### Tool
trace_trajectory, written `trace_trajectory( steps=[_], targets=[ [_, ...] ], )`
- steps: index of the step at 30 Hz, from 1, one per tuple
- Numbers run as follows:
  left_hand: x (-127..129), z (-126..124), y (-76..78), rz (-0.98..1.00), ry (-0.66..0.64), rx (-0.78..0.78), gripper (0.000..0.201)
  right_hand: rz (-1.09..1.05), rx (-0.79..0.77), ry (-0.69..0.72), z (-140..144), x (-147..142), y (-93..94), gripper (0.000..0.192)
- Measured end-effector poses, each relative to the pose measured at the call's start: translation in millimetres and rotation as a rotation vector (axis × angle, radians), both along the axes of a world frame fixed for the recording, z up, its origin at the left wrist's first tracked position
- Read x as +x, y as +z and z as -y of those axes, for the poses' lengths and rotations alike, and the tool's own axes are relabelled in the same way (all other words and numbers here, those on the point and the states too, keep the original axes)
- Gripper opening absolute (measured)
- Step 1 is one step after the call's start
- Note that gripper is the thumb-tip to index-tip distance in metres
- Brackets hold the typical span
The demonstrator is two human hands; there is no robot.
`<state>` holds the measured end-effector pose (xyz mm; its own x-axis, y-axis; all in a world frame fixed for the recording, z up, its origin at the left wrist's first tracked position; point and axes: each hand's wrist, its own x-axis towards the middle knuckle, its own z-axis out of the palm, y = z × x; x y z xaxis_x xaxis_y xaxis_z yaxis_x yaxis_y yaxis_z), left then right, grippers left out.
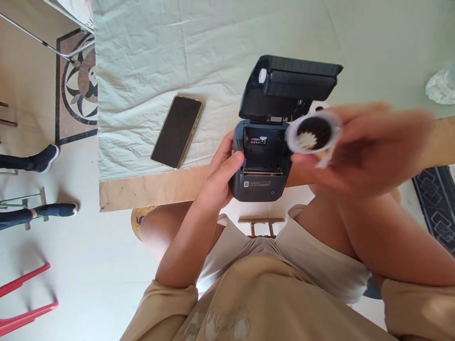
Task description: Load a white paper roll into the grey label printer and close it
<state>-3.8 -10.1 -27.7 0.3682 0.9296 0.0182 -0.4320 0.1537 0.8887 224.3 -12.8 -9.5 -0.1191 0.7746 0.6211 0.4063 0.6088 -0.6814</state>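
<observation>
My left hand (222,175) grips the left side of a dark label printer (263,186) at the table's front edge, thumb over its rim. The printer's lid (298,78) stands raised, with a black roller inside it. Its paper bay shows a small white printed label and no roll. Just right of the bay, my right hand (369,147) holds a label roll (334,128) with its hollow core facing me. The hand is smeared by motion, but its fingers close around the roll.
A smartphone (177,131) lies on the pale green cloth (142,61) left of the printer. A crumpled clear plastic item (441,86) is at the far right. Another person's feet (44,158), a red stool (28,315) and metal legs are on the left.
</observation>
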Motion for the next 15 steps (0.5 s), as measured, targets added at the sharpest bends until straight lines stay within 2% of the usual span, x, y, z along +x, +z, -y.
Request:
trace_trajectory(
  steps=[2,4,7,9,12,15],
  targets=[
    [-1,0,-1.7,-0.006,-0.003,0.027,0.045,0.073,0.191,-0.014,1,-8,2.8,0.024],
    [-2,0,-3.3,-0.025,-0.001,0.039,0.048,0.163,0.322,-0.082,0,-14,3.6,0.033],
    [-2,-1,-4.1,-0.044,-0.004,0.039,0.051,0.238,0.355,-0.164,-2,-20,2.4,0.033],
    [-2,-1,-3.6,-0.035,-0.014,0.032,0.054,0.251,0.338,-0.169,-3,-20,1.6,0.029],
    [0,-1,-2.5,-0.028,-0.021,0.018,0.054,0.276,0.358,-0.134,-4,-15,3.4,0.025],
    [1,-2,-2.9,-0.041,-0.008,0.021,0.055,0.307,0.455,-0.062,-1,-11,9.0,0.021]
  ],
)
